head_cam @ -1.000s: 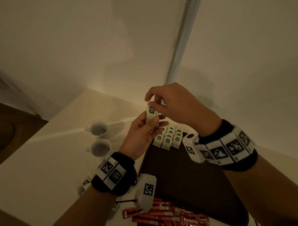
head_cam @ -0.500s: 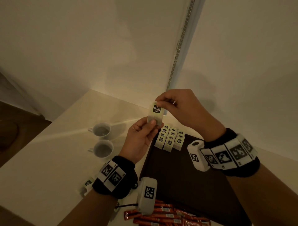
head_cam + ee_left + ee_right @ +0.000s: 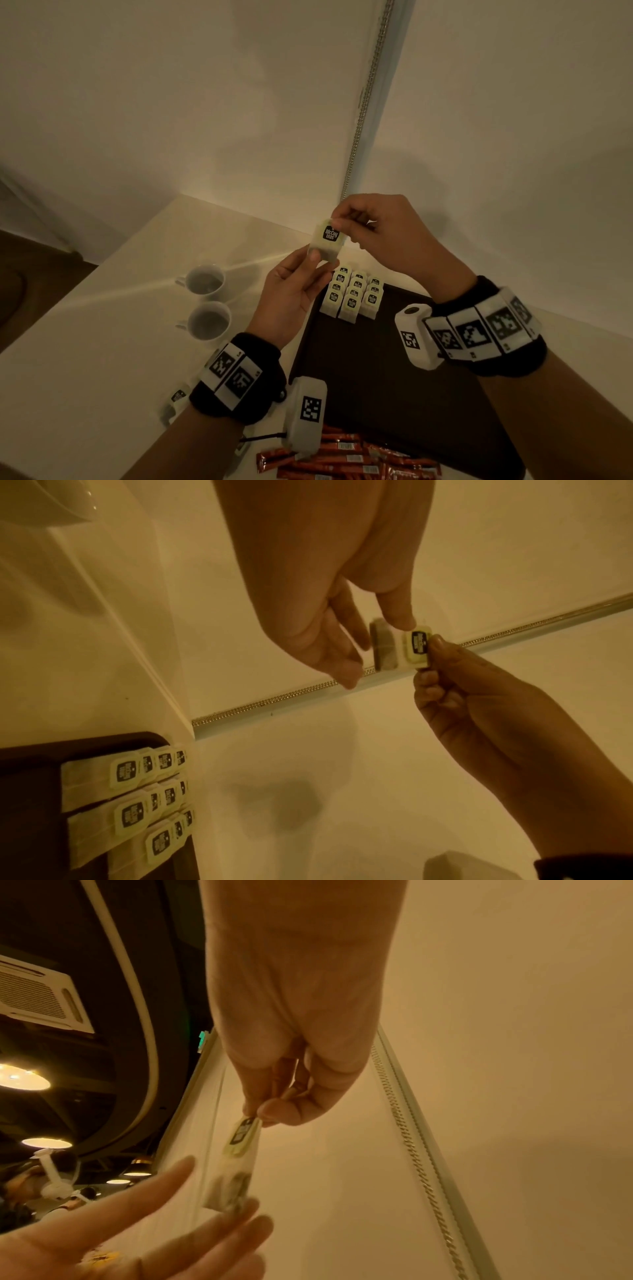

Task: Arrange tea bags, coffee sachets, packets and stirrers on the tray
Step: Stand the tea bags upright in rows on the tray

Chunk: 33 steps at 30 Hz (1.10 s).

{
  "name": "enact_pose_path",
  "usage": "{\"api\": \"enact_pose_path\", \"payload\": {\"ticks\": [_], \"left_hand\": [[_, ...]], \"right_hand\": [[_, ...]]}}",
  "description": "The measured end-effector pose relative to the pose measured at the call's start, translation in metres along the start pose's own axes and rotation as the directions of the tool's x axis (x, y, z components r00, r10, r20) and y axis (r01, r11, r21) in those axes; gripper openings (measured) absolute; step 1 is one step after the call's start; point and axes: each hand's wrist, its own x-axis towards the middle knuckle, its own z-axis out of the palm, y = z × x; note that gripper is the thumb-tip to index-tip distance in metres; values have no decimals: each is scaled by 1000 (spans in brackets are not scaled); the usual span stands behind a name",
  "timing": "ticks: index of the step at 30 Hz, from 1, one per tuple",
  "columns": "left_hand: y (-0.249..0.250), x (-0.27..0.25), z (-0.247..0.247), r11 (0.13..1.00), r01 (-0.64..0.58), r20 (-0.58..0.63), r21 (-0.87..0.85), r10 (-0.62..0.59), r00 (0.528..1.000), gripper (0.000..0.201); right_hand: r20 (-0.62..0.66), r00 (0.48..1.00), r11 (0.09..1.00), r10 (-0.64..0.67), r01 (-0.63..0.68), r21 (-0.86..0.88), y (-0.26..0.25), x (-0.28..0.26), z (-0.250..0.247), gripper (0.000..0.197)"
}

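Note:
A pale tea bag (image 3: 327, 240) with a black label hangs in the air above the far left corner of the dark tray (image 3: 394, 394). My right hand (image 3: 337, 224) pinches its top tag from above. My left hand (image 3: 317, 257) holds its lower end, thumb in front and fingers behind. The left wrist view shows the tea bag (image 3: 400, 647) between both hands; in the right wrist view the tea bag (image 3: 236, 1167) hangs edge-on under my thumb. Three rows of tea bags (image 3: 352, 294) lie at the tray's far left corner. Red coffee sachets (image 3: 342, 459) lie at the near edge.
Two white cups (image 3: 205, 282) (image 3: 209, 322) stand on the white table left of the tray. A loose tea bag (image 3: 176, 397) lies by my left wrist. White walls meet in a corner just behind the tray. Most of the tray's surface is bare.
Both hands have risen slightly with the tea bag. The bag has turned so its label faces me, and my right hand now pinches its top tag.

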Motion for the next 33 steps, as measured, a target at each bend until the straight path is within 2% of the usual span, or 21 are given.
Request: {"api": "enact_pose_path", "payload": {"ticks": [3,7,10,12,14,17,20,23,25,29,33], "left_hand": [[4,-4,-18,989,24,-16,148,-21,1000,41],[12,-26,-60,921,25,-43,390,-9,999,29],[18,-53,-98,859,56,-104,509,-3,995,31],[19,-74,-122,817,113,-156,566,-29,987,35],[18,-94,-142,780,208,-248,590,-71,966,17],[12,-118,-179,678,354,-393,644,-105,914,16],[5,-140,-210,598,483,-499,640,-154,853,15],[1,-158,-231,536,581,-580,613,-194,791,14],[0,-167,-239,518,627,-626,582,-207,752,13],[-1,-178,-247,513,649,-664,562,-189,724,15],[9,-177,-246,522,734,-675,435,-350,649,22]], "right_hand": [[10,994,993,110,-111,47,19,-6,-2,6],[98,938,942,333,-324,-92,71,-27,6,10],[195,850,868,489,-453,-203,114,-51,23,15],[285,769,818,573,-514,-258,136,-67,36,18],[392,694,796,604,-508,-329,152,-80,47,19],[461,640,789,614,-519,-330,171,-94,62,15],[421,627,753,655,-584,-302,186,-99,72,15],[308,650,719,695,-628,-297,197,-98,77,13],[242,662,705,709,-651,-281,202,-94,77,8],[184,667,691,722,-681,-242,208,-87,78,9],[169,671,689,722,-678,-256,214,-82,81,8]]}}
